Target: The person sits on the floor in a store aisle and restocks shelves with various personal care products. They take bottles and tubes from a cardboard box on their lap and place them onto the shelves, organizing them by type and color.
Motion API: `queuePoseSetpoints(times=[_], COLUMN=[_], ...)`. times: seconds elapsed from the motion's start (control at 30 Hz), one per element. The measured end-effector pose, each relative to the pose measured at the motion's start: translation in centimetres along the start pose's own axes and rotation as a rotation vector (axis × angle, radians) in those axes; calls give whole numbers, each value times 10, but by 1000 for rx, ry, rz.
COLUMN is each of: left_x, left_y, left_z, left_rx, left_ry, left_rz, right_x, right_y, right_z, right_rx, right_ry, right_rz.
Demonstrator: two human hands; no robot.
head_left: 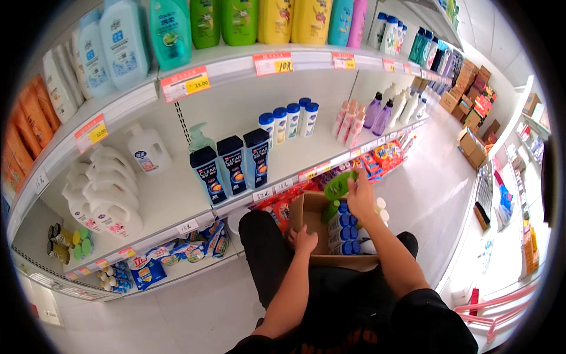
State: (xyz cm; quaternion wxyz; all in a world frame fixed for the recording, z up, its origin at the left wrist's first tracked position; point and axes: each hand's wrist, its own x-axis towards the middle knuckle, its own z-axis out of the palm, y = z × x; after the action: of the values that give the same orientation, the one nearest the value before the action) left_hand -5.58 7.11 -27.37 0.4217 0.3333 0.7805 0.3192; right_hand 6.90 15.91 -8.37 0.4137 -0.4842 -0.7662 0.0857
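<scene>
- White jugs (109,203) stand at the shelf's left end.
- Three dark shampoo bottles (233,165) line the shelf's front edge.
- Left hand (305,241): grip closed over the near rim of the cardboard box (312,213).
- Right hand (361,194): grip wrapped around a green bottle (339,186), held above the box, just off the shelf's front edge.
- Blue-capped bottles (344,233) lie inside the box.

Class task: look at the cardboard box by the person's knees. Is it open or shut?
Open: the cardboard box has its flaps up, and blue-capped bottles show inside it.
</scene>
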Motion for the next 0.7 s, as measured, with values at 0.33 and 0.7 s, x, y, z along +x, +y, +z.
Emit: queuePoseSetpoints(times=[0.33,0.7], left_x=[17,15], left_y=[-17,-9], left_z=[5,3], left_rx=[-68,-119], left_ry=[31,-7], left_rz=[24,-8], right_x=[164,274], right_y=[-279,-395], right_z=[-150,-113], right_rx=[670,264], right_ry=[241,-115], right_rz=[-586,-683])
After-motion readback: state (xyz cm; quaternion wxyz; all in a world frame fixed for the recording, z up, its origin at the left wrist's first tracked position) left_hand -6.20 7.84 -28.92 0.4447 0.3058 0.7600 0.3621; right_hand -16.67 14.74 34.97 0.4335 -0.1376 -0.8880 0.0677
